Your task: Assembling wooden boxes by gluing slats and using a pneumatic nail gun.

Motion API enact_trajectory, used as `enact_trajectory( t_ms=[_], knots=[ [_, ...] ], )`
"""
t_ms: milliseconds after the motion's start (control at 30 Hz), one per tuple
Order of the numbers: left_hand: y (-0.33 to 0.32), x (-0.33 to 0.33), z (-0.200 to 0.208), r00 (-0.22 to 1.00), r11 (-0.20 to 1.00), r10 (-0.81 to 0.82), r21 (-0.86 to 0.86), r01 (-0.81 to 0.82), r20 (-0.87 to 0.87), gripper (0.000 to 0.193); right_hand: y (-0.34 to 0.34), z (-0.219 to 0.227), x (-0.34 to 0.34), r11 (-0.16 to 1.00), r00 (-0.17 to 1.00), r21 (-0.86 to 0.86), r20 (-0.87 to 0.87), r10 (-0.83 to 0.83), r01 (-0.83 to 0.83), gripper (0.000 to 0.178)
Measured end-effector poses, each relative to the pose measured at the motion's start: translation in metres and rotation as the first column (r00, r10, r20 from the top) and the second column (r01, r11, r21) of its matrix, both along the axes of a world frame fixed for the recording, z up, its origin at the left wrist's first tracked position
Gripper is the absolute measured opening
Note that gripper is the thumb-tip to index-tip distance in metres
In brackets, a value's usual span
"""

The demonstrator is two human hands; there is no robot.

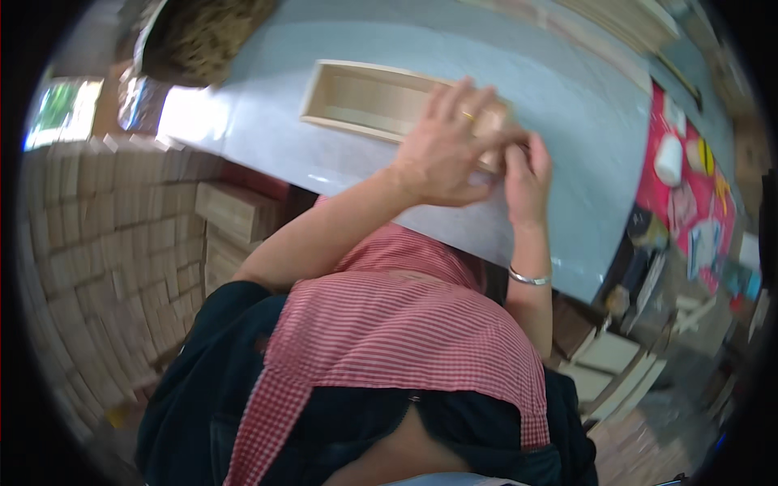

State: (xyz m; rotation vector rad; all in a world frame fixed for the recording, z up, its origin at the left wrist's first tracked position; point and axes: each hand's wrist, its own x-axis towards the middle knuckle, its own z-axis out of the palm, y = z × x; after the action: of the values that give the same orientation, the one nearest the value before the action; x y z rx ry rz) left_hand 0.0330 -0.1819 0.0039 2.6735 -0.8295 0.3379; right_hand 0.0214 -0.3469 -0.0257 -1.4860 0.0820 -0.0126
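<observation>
A long, narrow, open-topped wooden box (344, 127) lies on the grey table, its right end covered by my hands. My left hand (446, 146) rests across that end with its fingers stretched out and a ring on one of them. Something pale and blurred (492, 121) shows by its fingertips; I cannot make out what it is. My right hand (528, 174) is beside the box's right end, touching or nearly touching my left hand. Its fingers are bent together in a pinch, and anything between them is hidden. A silver bangle circles the right wrist.
At the far left stands a dark container (174, 49) of thin tan pieces. Stacked wooden boxes (105, 267) fill the left side. To the right, a red cloth (660, 154) bears a white bottle (668, 159) and a yellow tape roll (699, 156). More wooden boxes (608, 352) stand below the table's right edge.
</observation>
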Motion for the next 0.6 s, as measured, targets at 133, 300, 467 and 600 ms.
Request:
enact_trajectory(
  t_ms=[133,300,467,600],
  knots=[
    [-0.002,-0.001,0.0,1.0,0.997,-0.008,-0.074,0.008,0.006,0.074,0.0,0.003,-0.002,0.996,0.998,-0.089,0.067,-0.008,0.014,0.017],
    [0.003,-0.002,-0.001,1.0,0.982,0.008,-0.19,-0.006,0.006,0.073,0.0,0.004,0.017,0.936,0.971,-0.333,0.235,-0.035,0.115,0.022],
    [0.021,-0.022,-0.007,0.994,0.934,0.109,-0.343,-0.103,-0.001,0.065,0.007,0.024,0.035,0.806,0.966,-0.59,0.172,0.195,-0.058,0.022],
    [0.04,-0.057,-0.003,0.969,0.928,0.245,-0.283,-0.243,-0.03,0.044,0.01,0.017,0.037,0.714,0.958,-0.674,0.032,0.285,-0.19,0.019]
  ],
)
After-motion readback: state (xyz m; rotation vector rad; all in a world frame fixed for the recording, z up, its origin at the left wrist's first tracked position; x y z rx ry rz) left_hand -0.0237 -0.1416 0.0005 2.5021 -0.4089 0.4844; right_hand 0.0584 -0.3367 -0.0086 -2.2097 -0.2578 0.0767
